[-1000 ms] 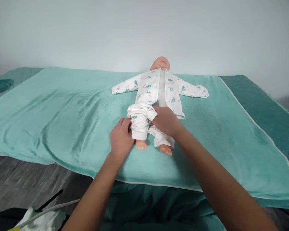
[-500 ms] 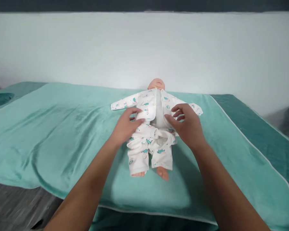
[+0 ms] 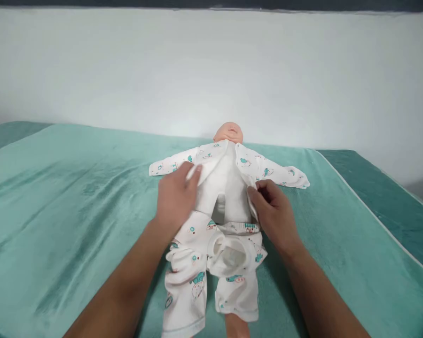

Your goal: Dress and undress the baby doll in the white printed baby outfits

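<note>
A baby doll [image 3: 229, 131] lies on its back, dressed in a white printed jacket [image 3: 207, 152] with both sleeves spread out sideways. My left hand [image 3: 178, 195] pinches the jacket's left front flap and lifts it outward. On the other side, my right hand [image 3: 273, 209] is closed on the right front flap. Between the flaps a white inner layer [image 3: 227, 178] shows, with a gap at its lower middle. Printed white pants [image 3: 197, 281] cover the legs, their waistband bunched and folded over at the crotch. One bare foot [image 3: 237, 326] pokes out of the right pant leg.
A light green blanket [image 3: 74, 197] with some wrinkles covers the table under the doll. Darker green cloth [image 3: 384, 197] lies along the right side. A white wall [image 3: 127, 70] stands right behind the doll's head.
Both hands went from the pants up to the jacket, first hovering open over it, then gripping its front flaps and spreading them apart. My view has tilted up and come closer.
</note>
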A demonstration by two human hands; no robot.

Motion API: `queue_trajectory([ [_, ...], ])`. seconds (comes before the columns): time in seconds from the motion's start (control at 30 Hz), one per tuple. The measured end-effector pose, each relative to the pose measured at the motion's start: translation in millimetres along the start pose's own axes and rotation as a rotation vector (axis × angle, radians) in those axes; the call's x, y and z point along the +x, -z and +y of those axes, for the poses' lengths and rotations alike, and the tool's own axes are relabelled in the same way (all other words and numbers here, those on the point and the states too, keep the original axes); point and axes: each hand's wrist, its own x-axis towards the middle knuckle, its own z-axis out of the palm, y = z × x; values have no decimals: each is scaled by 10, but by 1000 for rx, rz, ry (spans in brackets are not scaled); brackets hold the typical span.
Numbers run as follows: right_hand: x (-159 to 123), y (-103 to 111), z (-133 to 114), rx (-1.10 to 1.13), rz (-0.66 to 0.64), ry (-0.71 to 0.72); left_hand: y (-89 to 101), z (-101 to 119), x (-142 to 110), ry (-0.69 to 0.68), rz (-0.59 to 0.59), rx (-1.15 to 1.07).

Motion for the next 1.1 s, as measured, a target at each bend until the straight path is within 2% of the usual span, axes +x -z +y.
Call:
queue_trajectory([
  [0.13, 103, 160, 90, 372, 188, -193, 64, -449, 101, 418, 226, -600],
  [0.2, 163, 308, 152, 412, 309, -247, 102, -661, 105, 534, 293, -723],
  [0.3, 226, 552, 261, 341, 432, -353, 150, -841, 70, 552, 321, -640],
  [0.4, 234, 723, 354, 227, 526, -468, 192, -874, 14, 486, 312, -453],
  [0.5, 191, 801, 423, 73, 544, -510, 246, -877, -40, 436, 304, -279],
  [0.77, 20, 855, 624, -459, 456, -317, 320, -920, -113, 381, 281, 31],
  [0.83, -1, 806, 630, -537, 478, -187, 302, -906, -115, 343, 256, 123],
  [0.93, -49, 653, 563, -515, 465, 116, 272, -877, -123, 211, 262, 208],
  [1.0, -108, 523, 477, -388, 354, 239, 250, -840, -141, 59, 299, 201],
  [1.03, -143, 460, 428, -310, 254, 256, 237, -812, -157, -5, 289, 153],
  [1.1, -214, 359, 329, -157, 20, 247, 205, -735, -203, -35, 162, -39],
])
